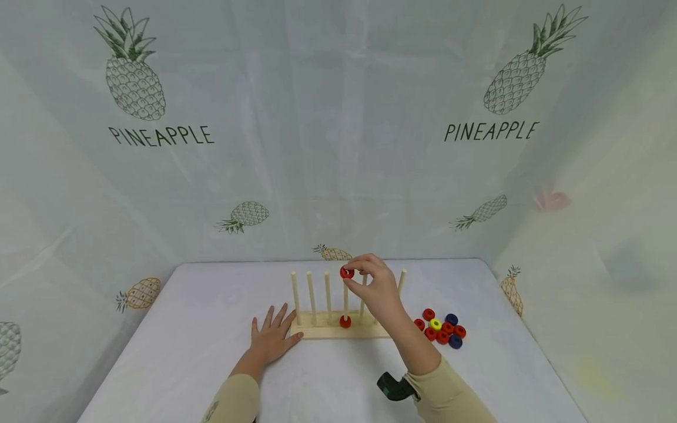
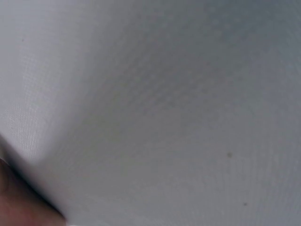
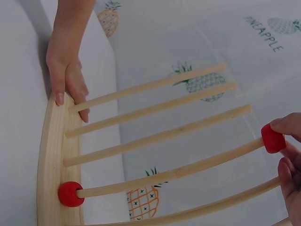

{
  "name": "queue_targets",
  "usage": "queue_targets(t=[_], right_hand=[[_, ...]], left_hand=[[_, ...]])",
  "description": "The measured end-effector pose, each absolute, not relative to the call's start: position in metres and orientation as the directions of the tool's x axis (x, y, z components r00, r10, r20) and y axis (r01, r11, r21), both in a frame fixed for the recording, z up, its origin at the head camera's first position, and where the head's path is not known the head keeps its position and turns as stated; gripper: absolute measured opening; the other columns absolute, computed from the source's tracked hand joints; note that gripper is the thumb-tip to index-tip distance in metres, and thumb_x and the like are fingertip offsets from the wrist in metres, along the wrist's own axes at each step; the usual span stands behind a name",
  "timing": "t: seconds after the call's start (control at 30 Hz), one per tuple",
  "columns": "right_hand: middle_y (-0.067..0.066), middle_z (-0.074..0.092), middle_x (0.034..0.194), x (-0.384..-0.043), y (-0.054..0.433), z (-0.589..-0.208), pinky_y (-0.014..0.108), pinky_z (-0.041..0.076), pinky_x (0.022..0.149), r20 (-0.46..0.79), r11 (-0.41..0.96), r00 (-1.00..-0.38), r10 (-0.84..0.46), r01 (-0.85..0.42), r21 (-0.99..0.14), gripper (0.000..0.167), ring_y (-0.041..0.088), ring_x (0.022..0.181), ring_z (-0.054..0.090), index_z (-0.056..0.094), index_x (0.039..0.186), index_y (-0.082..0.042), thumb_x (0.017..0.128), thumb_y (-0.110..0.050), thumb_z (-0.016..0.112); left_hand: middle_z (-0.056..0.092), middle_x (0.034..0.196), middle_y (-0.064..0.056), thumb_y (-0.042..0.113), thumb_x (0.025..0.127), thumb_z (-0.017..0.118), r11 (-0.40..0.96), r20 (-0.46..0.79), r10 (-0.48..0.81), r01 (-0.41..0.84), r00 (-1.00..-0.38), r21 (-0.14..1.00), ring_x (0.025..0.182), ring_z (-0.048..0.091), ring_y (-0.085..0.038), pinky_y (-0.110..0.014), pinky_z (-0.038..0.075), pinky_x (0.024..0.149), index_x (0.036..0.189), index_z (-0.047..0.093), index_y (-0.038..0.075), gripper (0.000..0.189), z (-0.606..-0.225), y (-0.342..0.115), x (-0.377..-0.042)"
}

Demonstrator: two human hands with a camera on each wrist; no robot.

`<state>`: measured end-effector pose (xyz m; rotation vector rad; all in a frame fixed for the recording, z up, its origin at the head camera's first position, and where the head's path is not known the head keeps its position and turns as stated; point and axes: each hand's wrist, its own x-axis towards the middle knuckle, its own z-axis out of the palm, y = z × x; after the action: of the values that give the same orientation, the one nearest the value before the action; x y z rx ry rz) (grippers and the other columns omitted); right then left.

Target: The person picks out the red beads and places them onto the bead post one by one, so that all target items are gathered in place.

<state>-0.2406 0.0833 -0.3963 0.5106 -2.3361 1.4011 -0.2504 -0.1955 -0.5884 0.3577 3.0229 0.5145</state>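
My right hand (image 1: 376,286) pinches a red ring (image 1: 347,272) between thumb and fingers, right at the top of a wooden peg. In the right wrist view this red bead-like ring (image 3: 273,138) overlaps the peg's tip. Another red ring (image 1: 345,321) sits at the foot of that same peg. The pegs rise from a long wooden base (image 1: 333,332). With fingers spread, my left hand (image 1: 271,341) lies at the base's left end, thumb along its front edge. The left wrist view holds only pale cloth and a bit of skin.
Right of the base lies a loose group of rings: several red, a yellow ring (image 1: 435,324) and dark blue ones (image 1: 455,341). The bare pegs (image 1: 311,299) stand left of the occupied one. A pineapple-print cloth (image 1: 338,147) hangs behind the white table (image 1: 211,305).
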Motion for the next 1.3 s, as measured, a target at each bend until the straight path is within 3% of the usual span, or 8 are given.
queue_targets(t=[0.87, 1.3], right_hand=[[-0.004, 0.065, 0.101, -0.2413, 0.0806, -0.3904, 0.041, 0.05, 0.078, 0.459, 0.507, -0.882, -0.108, -0.446, -0.738, 0.021, 0.018, 0.086, 0.056, 0.074, 0.097, -0.014, 0.079, -0.007, 0.082], [-0.003, 0.066, 0.096, -0.2423, 0.0783, -0.3862, 0.035, 0.048, 0.075, 0.413, 0.56, -0.907, -0.087, -0.387, -0.733, 0.021, 0.017, 0.083, 0.055, 0.075, 0.096, -0.014, 0.077, -0.01, 0.083]], left_hand=[[0.018, 0.161, -0.005, 0.07, 0.093, 0.04, 0.925, -0.021, 0.237, 0.219, -0.971, 0.31, 0.146, 0.007, -0.037, -0.07, -0.002, 0.104, 0.152, 0.035, 0.023, 0.076, -0.5919, -0.1966, -0.2533], [0.018, 0.161, -0.005, 0.069, 0.093, 0.041, 0.923, -0.022, 0.235, 0.216, -0.972, 0.318, 0.146, 0.007, -0.037, -0.07, -0.002, 0.104, 0.152, 0.035, 0.023, 0.076, -0.5914, -0.1965, -0.2543]])
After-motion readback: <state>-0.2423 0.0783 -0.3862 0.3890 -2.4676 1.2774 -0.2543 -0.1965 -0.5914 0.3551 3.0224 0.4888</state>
